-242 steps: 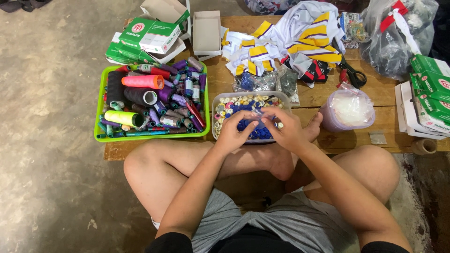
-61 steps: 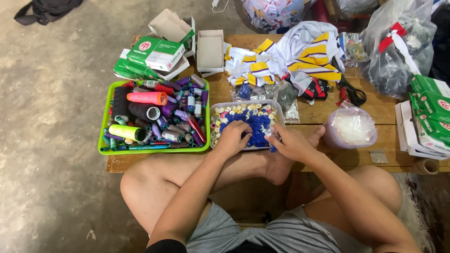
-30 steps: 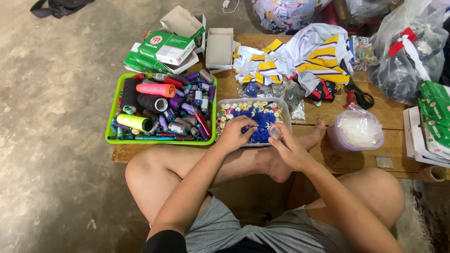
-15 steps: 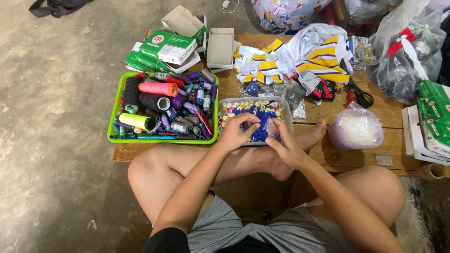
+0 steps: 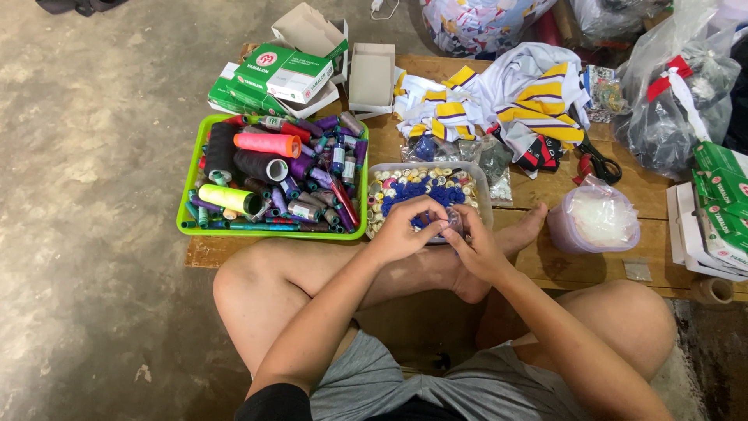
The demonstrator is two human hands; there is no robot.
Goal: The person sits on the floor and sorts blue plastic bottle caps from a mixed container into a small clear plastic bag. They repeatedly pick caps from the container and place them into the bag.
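A person is sitting cross-legged on a concrete floor, seen from above, bare knees spreading wide and one bare foot (image 5: 520, 238) resting against the near edge of a low wooden table (image 5: 561, 191). Both hands are meeting over the near rim of a clear plastic tub (image 5: 483, 183) that is holding mixed buttons, mostly cream and yellow around a blue cluster. The left hand (image 5: 407, 230) is curling its fingers inward, its grip closing toward the fingertips of the other hand. The right hand (image 5: 474, 240) is pinching a small clear packet (image 5: 453, 224) between thumb and fingers, just at the tub's near edge. Whether the left hand is actually gripping the packet cannot be told, since the fingers are overlapping.

Touching the tub on its left, a lime-green tray (image 5: 187, 209) is sitting heaped with thread spools in pink, yellow, purple, dark and blue. Behind the tray, green and white cartons (image 5: 284, 72) are stacking up beside an open cardboard box (image 5: 371, 78). Behind the tub, folded white cloth with yellow and purple stripes (image 5: 499, 97) is lying spread out. To the right, a lidded round container (image 5: 594, 224) is standing near black-handled scissors (image 5: 596, 161), and more green cartons (image 5: 721, 210) are sitting at the table's far right end.
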